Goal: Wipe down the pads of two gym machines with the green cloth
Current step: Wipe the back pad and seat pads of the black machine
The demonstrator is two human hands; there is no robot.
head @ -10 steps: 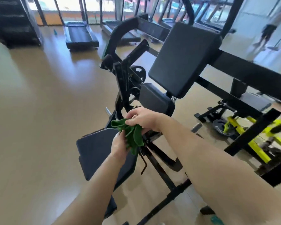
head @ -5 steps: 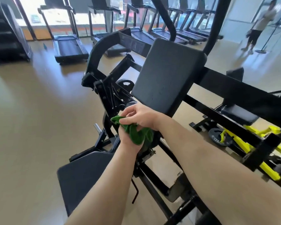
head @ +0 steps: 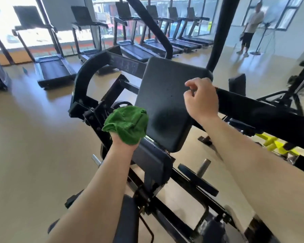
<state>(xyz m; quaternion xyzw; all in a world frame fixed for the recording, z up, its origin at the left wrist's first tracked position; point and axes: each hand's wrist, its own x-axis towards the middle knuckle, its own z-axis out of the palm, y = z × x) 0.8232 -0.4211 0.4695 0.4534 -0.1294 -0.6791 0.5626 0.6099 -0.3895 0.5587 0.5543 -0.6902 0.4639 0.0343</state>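
Observation:
The green cloth (head: 126, 124) is bunched over my left hand (head: 123, 141), which holds it up by the lower left edge of the large black back pad (head: 165, 95); whether cloth and pad touch is unclear. My right hand (head: 201, 100) hovers at the pad's right edge with fingers loosely curled and nothing in them. Below the back pad sits a smaller black pad (head: 152, 159) of the same machine. A third dark pad (head: 125, 218) shows at the bottom between my forearms.
The machine's black steel frame (head: 263, 116) crosses to the right, with weight pegs (head: 203, 166) low down. A yellow-framed machine (head: 277, 146) stands at right. Several treadmills (head: 51, 69) line the windows. A person (head: 251, 27) stands at the far right by a fan stand.
My right hand let go of the cloth and rose to the back pad's right edge. My left hand, with the cloth wrapped over it, lifted toward the pad. The view tilted upward.

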